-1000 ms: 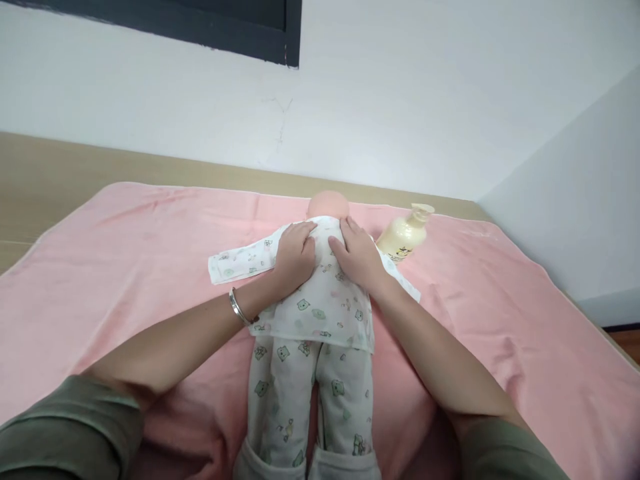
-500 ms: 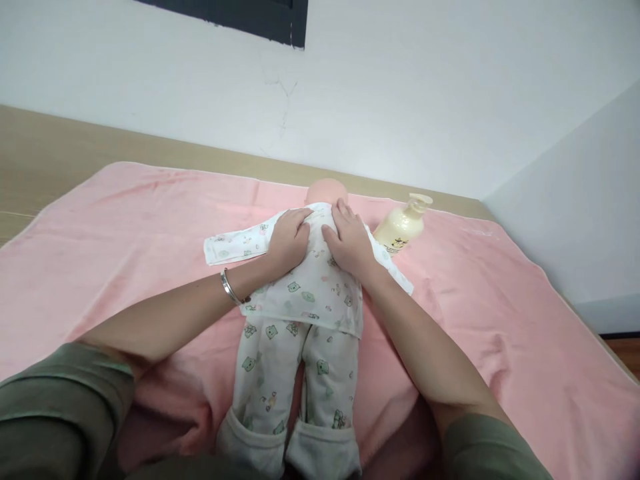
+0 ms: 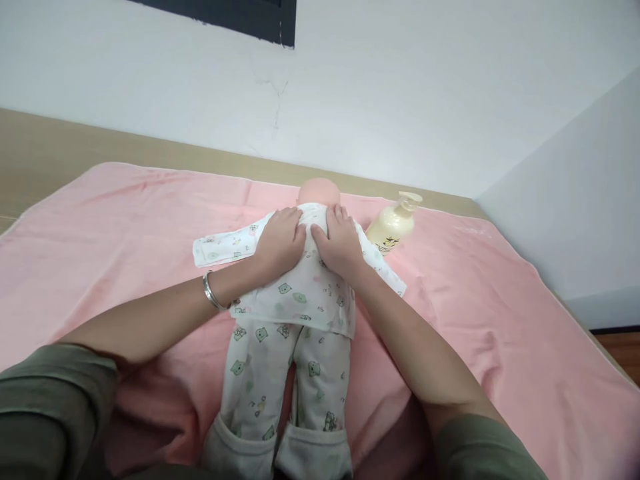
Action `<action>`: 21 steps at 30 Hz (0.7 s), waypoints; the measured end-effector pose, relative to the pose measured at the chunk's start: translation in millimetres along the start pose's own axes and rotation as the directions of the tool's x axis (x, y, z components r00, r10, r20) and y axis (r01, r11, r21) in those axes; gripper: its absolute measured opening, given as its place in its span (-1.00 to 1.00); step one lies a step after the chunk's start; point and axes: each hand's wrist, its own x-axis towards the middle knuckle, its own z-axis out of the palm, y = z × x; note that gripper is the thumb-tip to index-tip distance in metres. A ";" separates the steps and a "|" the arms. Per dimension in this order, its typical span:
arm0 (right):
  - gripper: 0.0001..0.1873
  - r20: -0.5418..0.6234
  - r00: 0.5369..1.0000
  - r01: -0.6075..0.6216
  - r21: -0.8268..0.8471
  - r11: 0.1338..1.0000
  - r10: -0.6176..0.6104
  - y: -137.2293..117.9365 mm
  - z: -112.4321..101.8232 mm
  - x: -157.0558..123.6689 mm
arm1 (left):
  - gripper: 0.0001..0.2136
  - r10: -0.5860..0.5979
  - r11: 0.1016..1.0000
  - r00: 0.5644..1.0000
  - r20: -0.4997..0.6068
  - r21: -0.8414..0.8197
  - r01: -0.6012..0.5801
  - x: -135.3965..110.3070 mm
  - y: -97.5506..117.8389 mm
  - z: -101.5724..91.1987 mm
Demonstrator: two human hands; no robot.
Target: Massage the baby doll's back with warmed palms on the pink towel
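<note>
A baby doll [image 3: 319, 192] lies stretched out with its bald, rounded head at the far end; no face shows. It wears a white long-sleeved top [image 3: 295, 297] and matching trousers [image 3: 320, 373], both printed with small green animals. My left hand [image 3: 281, 241] rests flat on the left of its upper torso, fingers extended towards the neck. On the other side, my right hand [image 3: 341, 243] lies flat on the top, fingertips close under the head. The two thumbs point towards each other, a little apart. Neither hand grips anything.
A cream pump bottle [image 3: 395, 223] leans or lies by the doll's right-hand sleeve. Beneath everything spreads a pink blanket [image 3: 500, 320] over a wooden surface [image 3: 50, 137]. A white wall [image 3: 375, 87] rises behind, with another wall at the right.
My right hand has slid slightly down from the edge of the doll's head. My left hand stays on the torso. The whole view has shifted a little, so things appear further left.
</note>
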 end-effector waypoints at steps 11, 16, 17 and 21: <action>-0.48 -0.153 0.949 0.227 -0.282 0.932 -0.277 -17.5 5.7 -34.6 | -0.70 -0.052 0.996 0.972 0.228 0.081 0.035 13.0 1.1 -20.0; -0.43 -0.045 0.994 0.095 -0.149 0.984 -0.102 -3.2 -1.2 -7.2 | -0.70 0.144 0.972 0.983 0.116 0.172 -0.163 -2.6 8.4 -12.0; -0.42 -0.033 0.997 0.067 -0.146 0.987 -0.072 -2.4 -3.1 -3.7 | -0.70 0.198 0.959 0.975 0.098 0.184 -0.213 -7.2 10.9 -10.5; -0.47 -0.054 0.993 0.092 -0.207 0.974 -0.105 -10.8 -5.4 -11.9 | -0.75 0.253 0.955 0.962 0.098 0.136 -0.265 -7.6 8.4 -8.4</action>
